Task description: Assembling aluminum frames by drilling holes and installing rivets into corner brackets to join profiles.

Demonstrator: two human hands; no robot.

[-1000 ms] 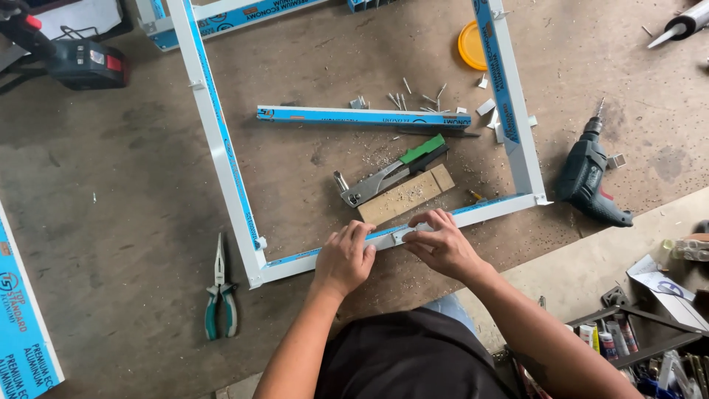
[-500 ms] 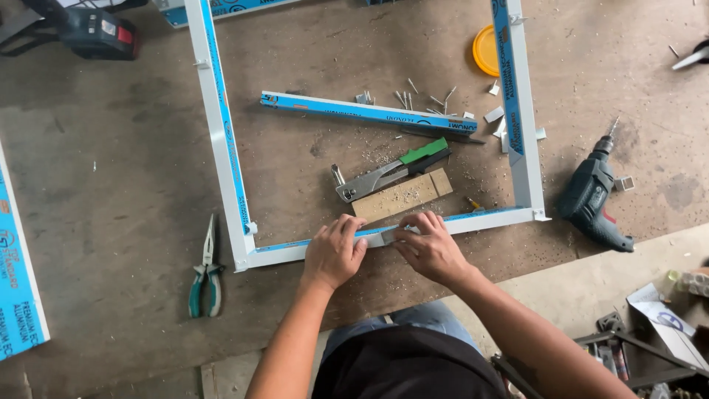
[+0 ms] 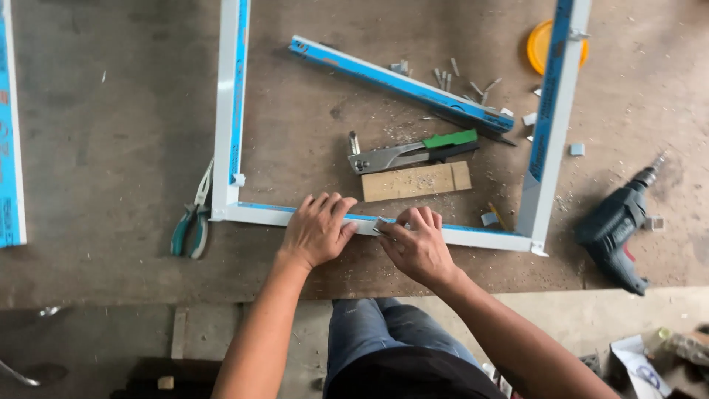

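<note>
A white metal frame [image 3: 225, 111] with blue film lies flat on the concrete floor. My left hand [image 3: 317, 229] presses palm-down on its near rail. My right hand [image 3: 417, 247] pinches a small grey bracket [image 3: 382, 225] against that same rail, just right of the left hand. Just beyond the rail, inside the frame, lie a wood block [image 3: 416, 181] and a rivet gun [image 3: 413, 153] with a green grip.
A loose blue-filmed bar [image 3: 395, 83] lies diagonally inside the frame with several small clips around it. Green-handled pliers [image 3: 190, 222] rest left of the frame corner. A dark green drill [image 3: 617, 222] lies at right. A yellow lid [image 3: 538, 46] sits far right.
The view has shifted and closed in, so the frame appears rotated. Both hands stay on the near rail, with the right hand still working the small piece.
</note>
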